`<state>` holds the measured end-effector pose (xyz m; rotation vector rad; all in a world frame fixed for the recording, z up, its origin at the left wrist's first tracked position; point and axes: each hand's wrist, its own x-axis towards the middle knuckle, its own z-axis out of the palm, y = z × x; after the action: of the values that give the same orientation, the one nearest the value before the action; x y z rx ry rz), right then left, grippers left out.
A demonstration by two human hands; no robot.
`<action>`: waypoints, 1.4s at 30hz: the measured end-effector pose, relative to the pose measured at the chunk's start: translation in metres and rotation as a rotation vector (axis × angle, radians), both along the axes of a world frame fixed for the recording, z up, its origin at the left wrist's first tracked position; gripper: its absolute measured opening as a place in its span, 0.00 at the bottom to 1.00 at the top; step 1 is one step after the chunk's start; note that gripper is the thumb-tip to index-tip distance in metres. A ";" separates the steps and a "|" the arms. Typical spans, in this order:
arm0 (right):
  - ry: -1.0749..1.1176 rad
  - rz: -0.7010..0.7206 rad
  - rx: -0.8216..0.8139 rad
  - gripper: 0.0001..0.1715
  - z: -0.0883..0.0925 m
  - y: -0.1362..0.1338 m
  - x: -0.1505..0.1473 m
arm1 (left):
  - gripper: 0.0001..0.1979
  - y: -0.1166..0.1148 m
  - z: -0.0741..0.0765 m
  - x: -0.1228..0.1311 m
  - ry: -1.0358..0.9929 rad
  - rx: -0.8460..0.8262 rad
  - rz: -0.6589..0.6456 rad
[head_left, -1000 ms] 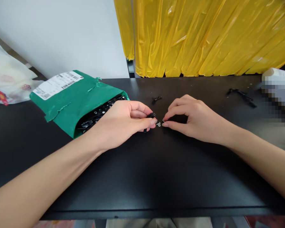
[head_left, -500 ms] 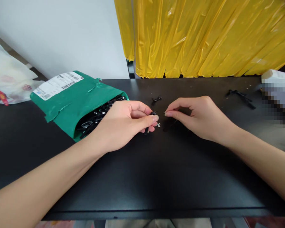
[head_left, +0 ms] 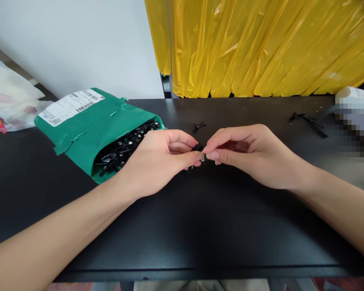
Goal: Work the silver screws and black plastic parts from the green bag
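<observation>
My left hand [head_left: 166, 159] is closed, thumb against fingers, on a small black plastic piece [head_left: 196, 147] that is mostly covered. A tiny silvery metal part [head_left: 202, 159] shows at the left fingertips; whether it is joined to the black piece I cannot tell. My right hand [head_left: 245, 155] is closed in a pinch, its fingertips meeting those of the left hand. Whatever lies in that pinch is too small to make out. Beside the left wrist lies a torn green mailing bag [head_left: 94, 129], its mouth full of many black parts [head_left: 124, 147] with shiny metal bits.
All this is on a black table [head_left: 194, 226]. Behind the hands lies a small black piece [head_left: 199, 126], and more black pieces [head_left: 311, 123] are at the right. A white plastic bag [head_left: 12, 97] is at far left. Yellow plastic sheeting [head_left: 245, 48] hangs at the back.
My right hand has moved left, and its pinched fingertips now meet the left hand's at the black piece. The left hand has barely moved.
</observation>
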<state>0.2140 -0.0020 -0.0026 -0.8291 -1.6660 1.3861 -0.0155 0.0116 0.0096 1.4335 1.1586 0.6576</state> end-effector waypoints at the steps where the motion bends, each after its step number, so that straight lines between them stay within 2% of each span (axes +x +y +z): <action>1: 0.007 0.002 0.003 0.07 -0.001 0.000 -0.001 | 0.10 -0.001 0.000 0.000 0.003 0.006 -0.004; 10: -0.019 -0.044 0.069 0.06 -0.006 0.002 -0.002 | 0.09 -0.007 0.003 0.003 0.002 0.018 0.014; 20: -0.025 -0.070 0.216 0.04 -0.007 0.000 -0.001 | 0.11 -0.010 0.006 0.003 -0.070 -0.008 0.059; 27: -0.121 -0.112 0.284 0.01 -0.006 -0.002 -0.004 | 0.09 -0.011 0.006 0.005 -0.092 -0.027 0.063; 34: -0.141 -0.111 0.255 0.01 -0.004 -0.005 -0.002 | 0.09 -0.012 0.003 0.007 -0.134 -0.057 0.051; 39: -0.126 -0.089 0.249 0.05 -0.004 -0.004 -0.002 | 0.05 -0.014 0.002 0.007 -0.070 -0.044 0.028; 42: -0.129 -0.114 0.254 0.05 -0.004 -0.004 -0.002 | 0.06 -0.014 0.004 0.007 -0.048 -0.020 0.037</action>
<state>0.2121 -0.0061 -0.0068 -0.8650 -1.8177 1.0367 -0.0089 -0.0023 0.0132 1.3752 1.1531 0.7004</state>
